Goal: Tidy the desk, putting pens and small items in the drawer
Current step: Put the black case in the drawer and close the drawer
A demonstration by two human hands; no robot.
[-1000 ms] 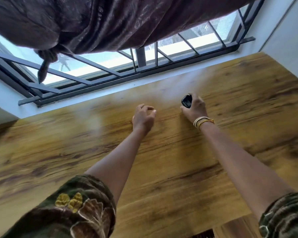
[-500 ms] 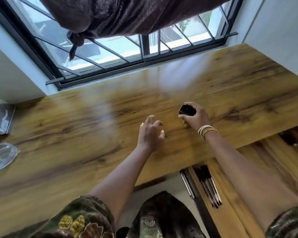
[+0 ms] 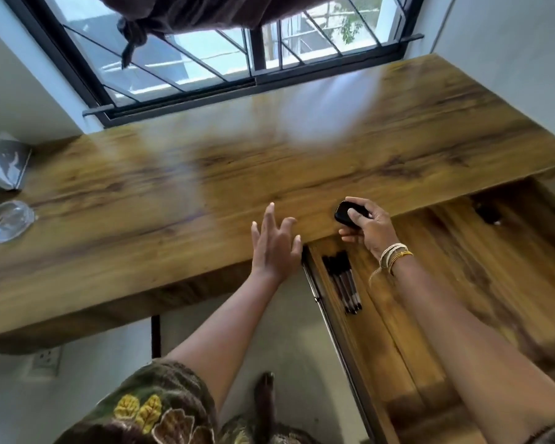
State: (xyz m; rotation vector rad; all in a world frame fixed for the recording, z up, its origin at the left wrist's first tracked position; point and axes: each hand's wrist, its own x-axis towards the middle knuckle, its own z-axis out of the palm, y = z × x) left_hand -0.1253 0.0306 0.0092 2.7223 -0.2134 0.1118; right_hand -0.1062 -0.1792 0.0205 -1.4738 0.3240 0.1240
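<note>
My right hand (image 3: 367,227) grips a small black rounded case (image 3: 345,214) at the front edge of the wooden desk (image 3: 141,213), just above the open drawer (image 3: 430,283). Several dark pens (image 3: 345,283) lie together along the drawer's left side. A small dark item (image 3: 487,214) sits at the drawer's back right, partly under the desk top. My left hand (image 3: 274,243) hovers over the desk's front edge with fingers spread and nothing in it.
A clear glass dish (image 3: 7,221) and a grey packet (image 3: 5,165) rest at the desk's far left. A barred window (image 3: 237,59) with a knotted dark curtain (image 3: 173,14) is behind the desk. A wall socket (image 3: 47,360) is below the desk at left.
The view has tilted down, bringing the open drawer and pens into sight. Both hands have drawn back from mid-desk to its front edge, the right still holding the black case, the left opening out.
</note>
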